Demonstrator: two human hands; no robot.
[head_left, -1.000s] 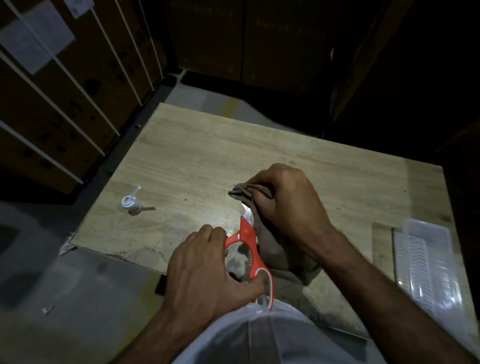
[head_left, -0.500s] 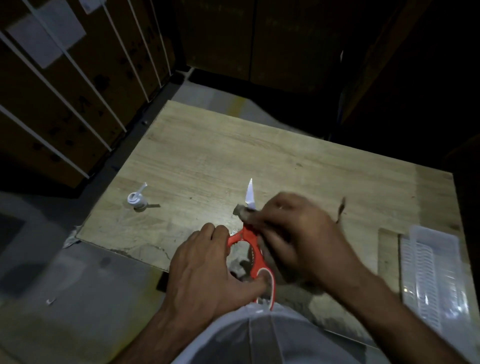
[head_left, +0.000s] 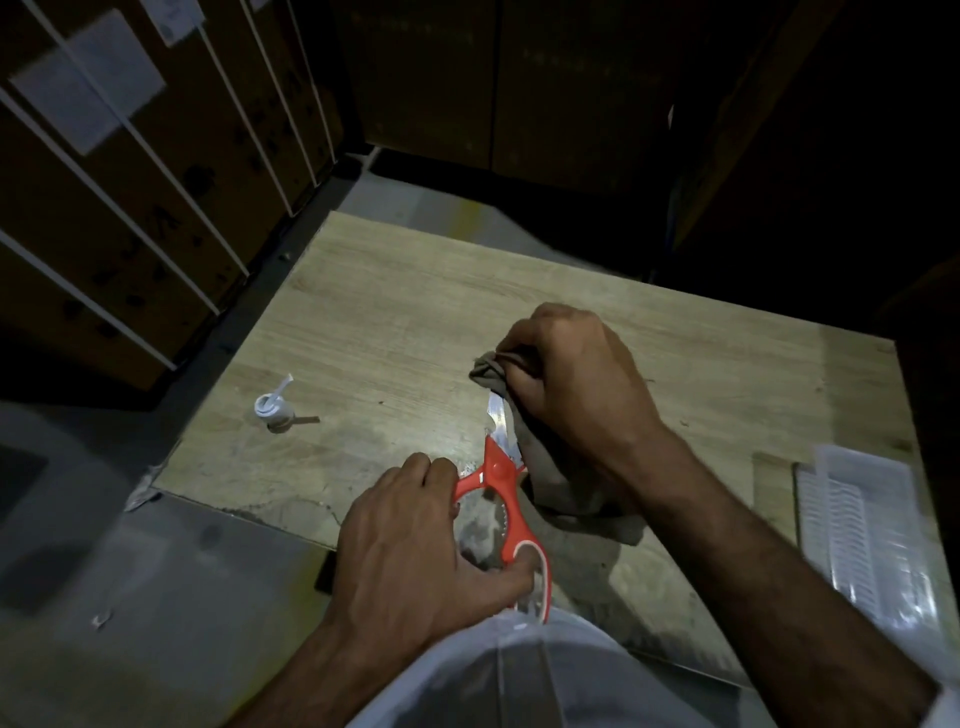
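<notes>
Left grip (head_left: 415, 551) is clamping the orange handles of the scissors (head_left: 503, 470), thumb sitting through the near loop and fingers curling over the far one. Right grip (head_left: 566, 384) is bunching a brown cloth (head_left: 566, 488) round the blade, fingers curled tight on the fabric. A strip of bare steel is showing just below the knuckles. Scissors are lying toward the front of the bench (head_left: 395, 322), handles pointing at the person, blade tip hidden in the cloth.

Edges: both grips are working close to the near edge, and the near handle loop is overlapping the person's pale shirt (head_left: 519, 675). Left edge is running just beyond a small white-capped bottle (head_left: 272, 408), with grey floor (head_left: 104, 545) dropping away past it. Open wood is stretching from the right grip to the back edge.

Around: bottle is standing well apart from the scissors, off to the left. Clear plastic tray (head_left: 872, 535) is lying at the right edge, near the right forearm but apart from it. Strapped cardboard boxes (head_left: 130, 218) are standing beyond the floor strip on the left. Dark panels are closing in behind the back edge. Cloth tail is trailing on the bench between the scissors and the right forearm.
</notes>
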